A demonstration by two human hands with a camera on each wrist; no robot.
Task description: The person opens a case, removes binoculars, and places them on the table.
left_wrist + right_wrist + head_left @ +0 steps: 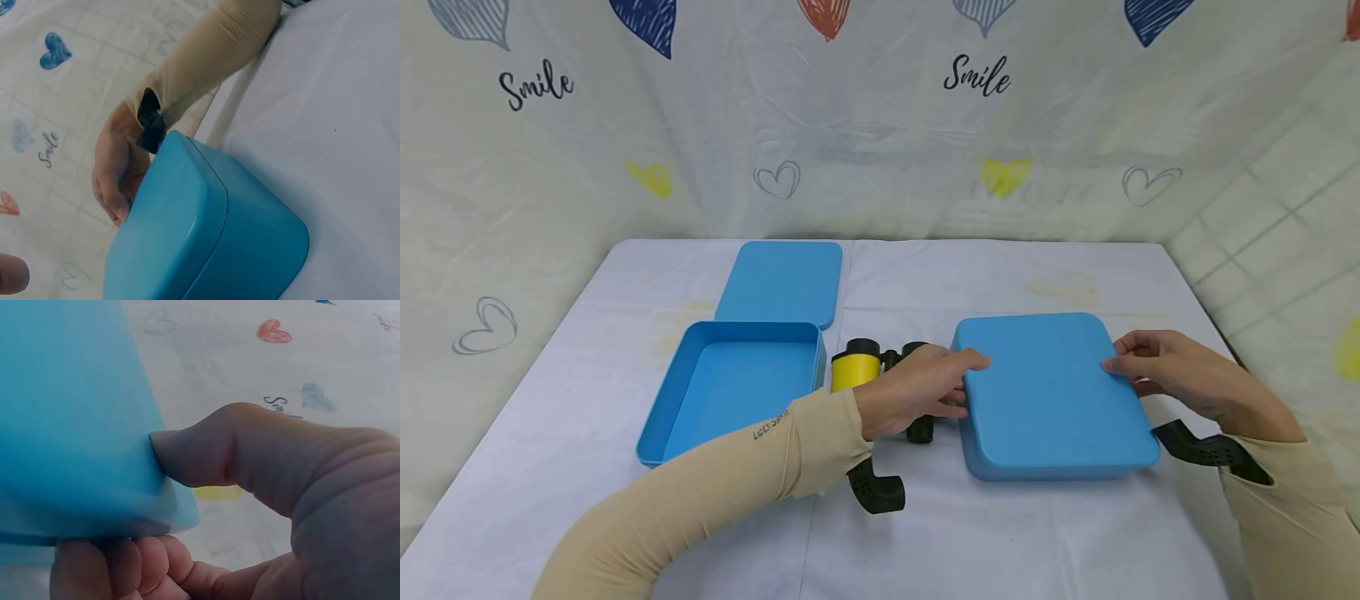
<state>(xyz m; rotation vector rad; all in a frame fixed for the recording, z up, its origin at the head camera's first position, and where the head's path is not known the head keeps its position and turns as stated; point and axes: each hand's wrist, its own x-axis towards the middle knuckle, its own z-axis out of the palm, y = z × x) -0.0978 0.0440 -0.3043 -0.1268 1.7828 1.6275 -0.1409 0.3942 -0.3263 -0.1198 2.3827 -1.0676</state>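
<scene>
A closed blue box [1045,396] stands on the right half of the table, its blue lid [156,219] seated with a thin seam along the side. My left hand [917,387] holds the lid's left edge, thumb over the top and curled fingers against the side; the left wrist view shows only a fingertip. At the right edge my right hand [1180,371] pinches the lid, thumb [187,453] on top and fingertips under the rim. Yellow and black binoculars [855,367] lie just left of the box, partly covered by my left hand.
An open blue box [658,392] with nothing inside stands left of the binoculars. Behind it a second blue lid [782,279] lies flat on the white cloth [1000,550]. A printed curtain [880,125] hangs behind the table and along its sides.
</scene>
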